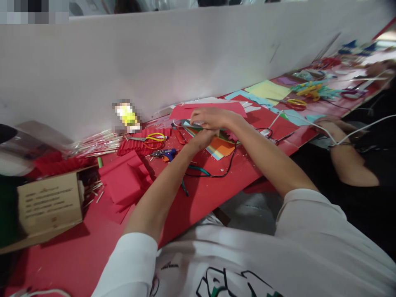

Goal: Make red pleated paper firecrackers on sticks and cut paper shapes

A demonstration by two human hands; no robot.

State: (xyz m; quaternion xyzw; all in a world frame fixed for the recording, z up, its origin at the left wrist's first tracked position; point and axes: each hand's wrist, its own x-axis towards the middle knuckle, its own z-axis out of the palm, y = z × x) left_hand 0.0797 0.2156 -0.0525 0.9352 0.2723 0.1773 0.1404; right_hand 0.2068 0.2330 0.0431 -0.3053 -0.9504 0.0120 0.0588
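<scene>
Both of my hands meet over a stack of coloured paper (220, 147) on the red table. My left hand (204, 138) is low against the stack, its fingers mostly hidden under my other hand. Across it reaches my right hand (208, 118), with its fingers bent down; whatever they hold cannot be made out. Orange, blue and yellow sheets stick out below my hands. Behind them lies a red sheet (222, 108). Pliers with teal handles (199, 170) and a black cable (229, 165) rest just in front.
Left of my arms are scissors (154, 139), a blue glue gun (167, 154), folded red paper (125, 181), thin sticks (98, 142) and a cardboard box (49, 204). At right, a person's arm (349, 161) is beside more scissors (295, 104) and a white cable.
</scene>
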